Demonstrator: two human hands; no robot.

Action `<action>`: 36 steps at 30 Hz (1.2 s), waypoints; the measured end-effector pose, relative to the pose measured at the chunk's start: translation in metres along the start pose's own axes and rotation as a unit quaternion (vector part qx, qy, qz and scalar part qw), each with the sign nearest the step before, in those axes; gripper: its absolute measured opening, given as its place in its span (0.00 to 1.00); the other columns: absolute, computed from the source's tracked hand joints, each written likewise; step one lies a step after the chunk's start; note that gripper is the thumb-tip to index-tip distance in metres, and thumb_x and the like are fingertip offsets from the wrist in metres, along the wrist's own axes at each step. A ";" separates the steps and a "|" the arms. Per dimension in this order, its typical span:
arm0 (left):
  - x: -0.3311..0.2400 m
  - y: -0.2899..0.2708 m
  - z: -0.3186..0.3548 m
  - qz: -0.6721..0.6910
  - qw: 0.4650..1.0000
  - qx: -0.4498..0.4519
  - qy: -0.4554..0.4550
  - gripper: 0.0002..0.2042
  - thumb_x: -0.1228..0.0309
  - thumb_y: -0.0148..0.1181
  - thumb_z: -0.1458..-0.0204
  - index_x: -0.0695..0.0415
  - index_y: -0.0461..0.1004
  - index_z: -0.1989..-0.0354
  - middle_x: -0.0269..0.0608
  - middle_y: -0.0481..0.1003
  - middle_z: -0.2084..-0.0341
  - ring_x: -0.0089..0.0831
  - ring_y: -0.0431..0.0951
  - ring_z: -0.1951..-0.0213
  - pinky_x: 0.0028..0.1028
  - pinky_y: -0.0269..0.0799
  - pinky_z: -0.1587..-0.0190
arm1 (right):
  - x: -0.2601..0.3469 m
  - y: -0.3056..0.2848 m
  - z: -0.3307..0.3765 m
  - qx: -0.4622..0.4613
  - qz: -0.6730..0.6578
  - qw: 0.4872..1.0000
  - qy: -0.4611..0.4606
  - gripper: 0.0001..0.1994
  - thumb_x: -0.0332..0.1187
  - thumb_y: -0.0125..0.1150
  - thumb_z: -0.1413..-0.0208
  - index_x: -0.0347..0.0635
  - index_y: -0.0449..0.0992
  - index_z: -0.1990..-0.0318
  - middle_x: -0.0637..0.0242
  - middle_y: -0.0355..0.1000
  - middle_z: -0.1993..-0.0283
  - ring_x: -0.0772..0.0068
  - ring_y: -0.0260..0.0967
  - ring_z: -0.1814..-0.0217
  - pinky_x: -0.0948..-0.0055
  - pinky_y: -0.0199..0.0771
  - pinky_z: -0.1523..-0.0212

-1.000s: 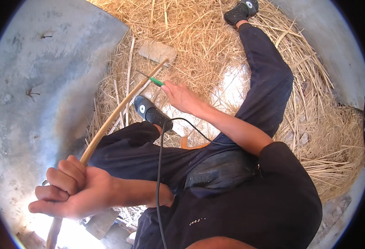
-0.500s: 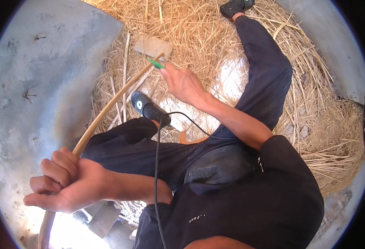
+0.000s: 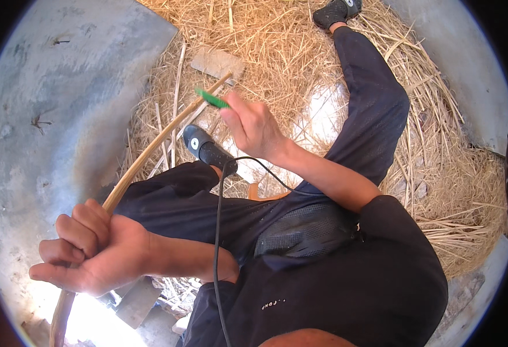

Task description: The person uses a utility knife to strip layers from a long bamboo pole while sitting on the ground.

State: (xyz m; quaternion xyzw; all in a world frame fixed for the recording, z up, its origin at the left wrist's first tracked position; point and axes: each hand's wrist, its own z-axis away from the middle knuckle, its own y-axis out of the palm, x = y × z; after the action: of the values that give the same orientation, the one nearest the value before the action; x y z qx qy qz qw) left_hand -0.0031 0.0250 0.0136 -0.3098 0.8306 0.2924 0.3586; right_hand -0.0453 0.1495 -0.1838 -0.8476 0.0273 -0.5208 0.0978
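Observation:
A long, slightly curved, peeled wooden stick (image 3: 150,149) runs from the lower left up toward the straw. My left hand (image 3: 100,251) is closed round its near part, at the left of my body. Farther off, my right hand (image 3: 257,124) grips a slim green tool (image 3: 212,98) whose exact kind I cannot make out. The tool's far end lies across the stick, a short way below its tip; whether the two touch is unclear. Part of the tool is hidden in my right fingers.
Loose straw (image 3: 283,46) covers the ground, with a flat stone block (image 3: 216,62) beyond the stick's tip. A grey sheet (image 3: 63,115) is at the left. My shoe (image 3: 199,144) is close under the stick. A black cable (image 3: 218,231) hangs before me, and a brown curved piece (image 3: 255,192) lies between my legs.
My right hand has turned a little, and the green tool has moved down and left along the stick, away from its tip. My left hand keeps its hold.

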 end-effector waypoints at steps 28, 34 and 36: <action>-0.001 0.000 0.003 0.015 1.000 -0.003 -0.005 0.25 0.59 0.40 0.36 0.45 0.40 0.86 0.25 0.39 0.91 0.19 0.35 0.85 0.23 0.32 0.81 | -0.042 0.026 0.020 0.155 0.168 0.961 0.157 0.13 0.37 0.44 0.35 0.36 0.65 0.68 0.63 0.57 0.92 0.68 0.58 0.92 0.67 0.56 0.90; 0.001 0.004 0.000 -0.044 0.997 -0.062 0.007 0.24 0.59 0.37 0.35 0.45 0.41 0.85 0.26 0.40 0.91 0.19 0.36 0.85 0.23 0.33 0.81 | -0.008 0.014 0.019 0.050 0.085 0.994 0.048 0.14 0.37 0.43 0.35 0.35 0.64 0.68 0.62 0.57 0.92 0.64 0.59 0.92 0.64 0.58 0.90; -0.002 0.012 0.005 -0.051 0.996 -0.068 0.015 0.23 0.58 0.36 0.35 0.45 0.41 0.85 0.26 0.40 0.91 0.19 0.36 0.85 0.23 0.34 0.81 | -0.018 0.020 0.023 0.165 0.157 0.962 0.150 0.15 0.38 0.43 0.35 0.34 0.64 0.68 0.60 0.57 0.92 0.61 0.59 0.93 0.60 0.57 0.90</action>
State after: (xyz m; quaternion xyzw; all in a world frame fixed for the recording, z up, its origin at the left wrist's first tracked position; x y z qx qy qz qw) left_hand -0.0088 0.0370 0.0150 -0.3796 0.7972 0.3253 0.3384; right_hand -0.0326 0.1356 -0.2138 -0.7172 0.0881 -0.6171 0.3116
